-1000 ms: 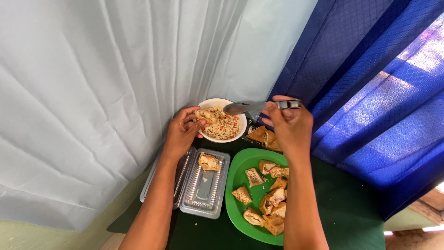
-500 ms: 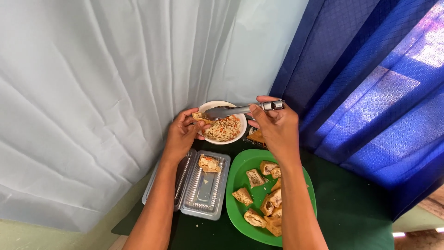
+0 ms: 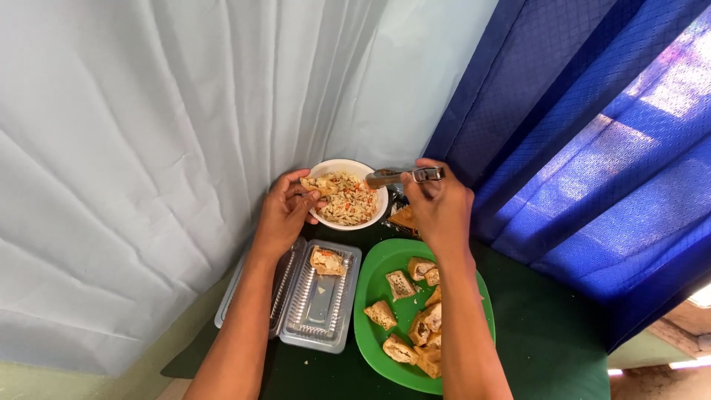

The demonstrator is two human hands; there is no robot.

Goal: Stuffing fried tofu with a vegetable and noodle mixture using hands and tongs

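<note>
My left hand [image 3: 285, 211] holds a fried tofu piece [image 3: 317, 184] at the rim of a white bowl [image 3: 374, 211] of shredded noodle-and-vegetable filling [image 3: 348, 204]. My right hand [image 3: 437, 204] grips a metal spoon [image 3: 389, 176] by its handle, with the spoon's head over the far side of the bowl. Below my hands a green plate [image 3: 370, 296] carries several fried tofu pieces [image 3: 415, 318]. To its left lies an open clear plastic container [image 3: 318, 307] with one filled tofu piece [image 3: 327, 261] in it.
A dark green cloth [image 3: 548, 341] covers the table. A white curtain [image 3: 148, 148] hangs at left and behind, a blue curtain [image 3: 592, 148] at right. More fried pieces [image 3: 404, 218] lie behind the plate, next to the bowl.
The spoon has moved left and down, from above the bowl's right side to over the filling. My left hand stays at the bowl's rim with the tofu piece.
</note>
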